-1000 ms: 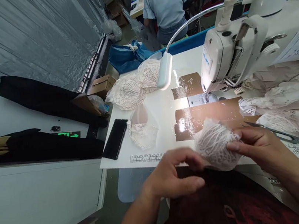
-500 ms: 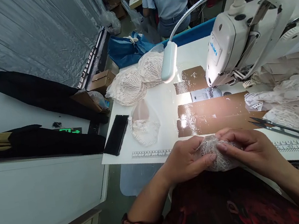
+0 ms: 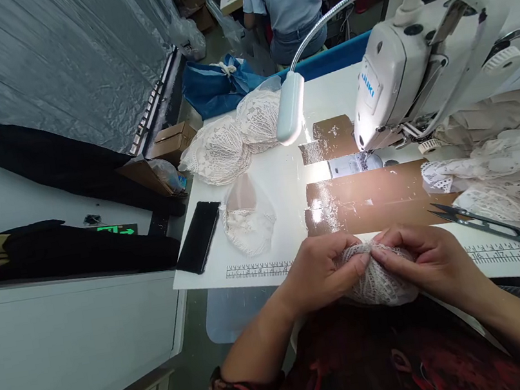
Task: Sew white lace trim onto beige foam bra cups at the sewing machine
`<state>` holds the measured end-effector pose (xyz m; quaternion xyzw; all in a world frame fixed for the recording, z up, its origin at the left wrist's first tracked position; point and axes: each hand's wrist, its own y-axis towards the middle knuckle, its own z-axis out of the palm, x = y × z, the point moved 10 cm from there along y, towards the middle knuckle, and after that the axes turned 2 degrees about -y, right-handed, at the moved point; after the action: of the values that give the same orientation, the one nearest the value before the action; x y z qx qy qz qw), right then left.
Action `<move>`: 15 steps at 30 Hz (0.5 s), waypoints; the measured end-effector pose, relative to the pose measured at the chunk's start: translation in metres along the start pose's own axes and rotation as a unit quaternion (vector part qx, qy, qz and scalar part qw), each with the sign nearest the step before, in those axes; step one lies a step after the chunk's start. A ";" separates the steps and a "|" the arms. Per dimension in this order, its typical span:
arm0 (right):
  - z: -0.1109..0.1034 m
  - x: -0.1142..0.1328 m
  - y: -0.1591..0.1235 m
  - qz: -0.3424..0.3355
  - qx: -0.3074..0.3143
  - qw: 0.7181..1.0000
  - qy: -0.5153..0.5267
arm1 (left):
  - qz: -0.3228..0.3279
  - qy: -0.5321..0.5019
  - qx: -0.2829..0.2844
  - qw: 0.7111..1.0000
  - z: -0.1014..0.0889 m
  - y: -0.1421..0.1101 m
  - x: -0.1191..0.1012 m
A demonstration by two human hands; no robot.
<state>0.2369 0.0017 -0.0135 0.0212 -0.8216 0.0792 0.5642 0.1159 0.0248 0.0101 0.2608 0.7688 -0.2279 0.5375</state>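
A rounded piece of white lace fabric (image 3: 383,281) hangs between my two hands at the table's front edge. My left hand (image 3: 328,273) pinches its upper left edge between thumb and fingers. Close beside it, my right hand (image 3: 420,256) pinches the same lace from the right, the thumb tips almost meeting. Part of the lace is hidden behind my fingers. On the table to the left lies a lace-and-beige cup-shaped piece (image 3: 247,216). Thread snips (image 3: 484,223) lie to the right of my right hand.
A white sewing machine (image 3: 390,84) stands at the right, a lamp (image 3: 291,109) in front. Lace cups (image 3: 218,149) are piled at the back left, near a black phone (image 3: 199,236). More lace fabric (image 3: 503,158) lies right. A person (image 3: 287,2) sits beyond the table.
My fingertips have drawn closer together on the lace, gathering its top edge. More of its rounded face now shows below my thumbs. The view has shifted slightly.
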 end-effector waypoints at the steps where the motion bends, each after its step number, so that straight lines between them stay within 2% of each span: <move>1: 0.000 -0.004 0.001 0.009 0.012 1.000 0.004 | -0.005 -0.016 0.002 1.000 0.001 0.001 0.002; 5: -0.006 -0.015 0.006 0.028 0.036 0.996 0.075 | -0.031 -0.066 0.014 0.997 0.003 0.005 0.012; 8: -0.011 -0.014 0.012 0.028 0.041 0.991 0.125 | -0.029 -0.066 0.020 0.997 0.004 0.007 0.013; 12: -0.006 -0.002 0.016 0.013 0.063 0.997 0.036 | -0.017 -0.044 0.034 0.998 0.011 0.012 0.011; 15: -0.007 0.006 0.016 -0.010 0.055 0.998 -0.008 | -0.015 -0.065 0.033 0.997 0.013 0.015 0.010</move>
<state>0.2390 0.0193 -0.0069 0.0606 -0.8202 0.1186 0.5563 0.1313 0.0295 -0.0044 0.2519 0.7279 -0.2779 0.5741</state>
